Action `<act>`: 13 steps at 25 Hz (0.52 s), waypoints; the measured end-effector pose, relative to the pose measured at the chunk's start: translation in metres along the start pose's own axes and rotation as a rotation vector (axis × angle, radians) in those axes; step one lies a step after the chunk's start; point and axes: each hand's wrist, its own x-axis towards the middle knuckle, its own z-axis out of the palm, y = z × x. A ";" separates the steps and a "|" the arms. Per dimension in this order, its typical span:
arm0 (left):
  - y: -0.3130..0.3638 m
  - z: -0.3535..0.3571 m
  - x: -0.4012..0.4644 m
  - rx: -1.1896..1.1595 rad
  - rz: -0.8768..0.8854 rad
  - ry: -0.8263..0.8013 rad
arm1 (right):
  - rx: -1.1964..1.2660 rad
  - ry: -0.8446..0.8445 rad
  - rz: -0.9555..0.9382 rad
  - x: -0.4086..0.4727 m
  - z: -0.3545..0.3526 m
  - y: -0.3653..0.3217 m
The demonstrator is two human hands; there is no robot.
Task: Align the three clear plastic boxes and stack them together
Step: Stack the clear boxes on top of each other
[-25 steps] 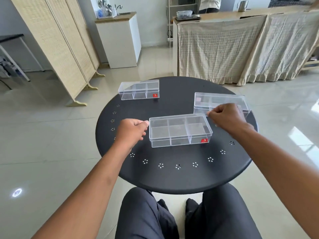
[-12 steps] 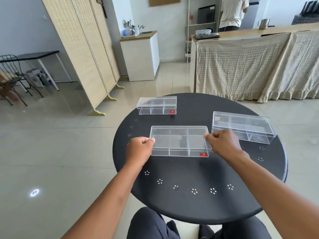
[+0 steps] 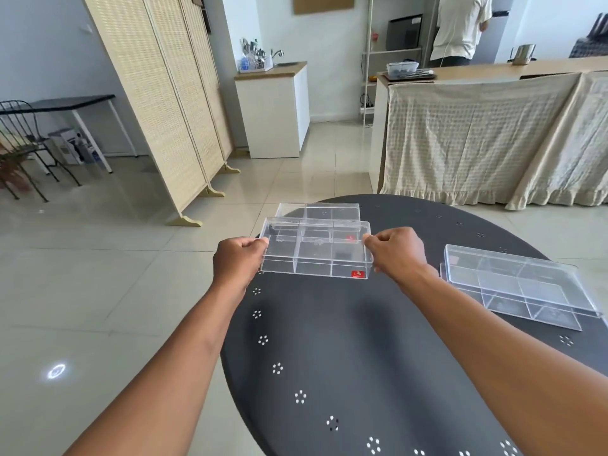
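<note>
A clear plastic box with inner dividers and a red sticker is held level in the air over the far left part of the round black table. My left hand grips its left end and my right hand grips its right end. Just behind and below it a second clear box rests at the table's far left edge, partly hidden by the held one. A third clear box lies on the table's right side, turned at an angle.
The table has small perforated flower patterns near its rim. A folding wicker screen stands on the tiled floor at left. A white cabinet and a cloth-draped counter stand beyond, with a person behind the counter.
Both hands closed on the ends of the middle box, lifted it off the table and carried it away from me toward the far left box. The view tilted up.
</note>
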 end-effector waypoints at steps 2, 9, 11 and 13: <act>-0.007 0.006 0.012 0.002 -0.022 -0.005 | 0.002 -0.009 0.013 0.010 0.008 0.001; -0.030 0.019 0.032 -0.016 -0.100 -0.051 | 0.008 -0.034 0.058 0.034 0.033 0.012; -0.034 0.020 0.034 -0.016 -0.112 -0.057 | 0.005 -0.036 0.061 0.036 0.034 0.010; -0.036 0.021 0.037 -0.018 -0.121 -0.068 | 0.001 -0.034 0.069 0.037 0.034 0.008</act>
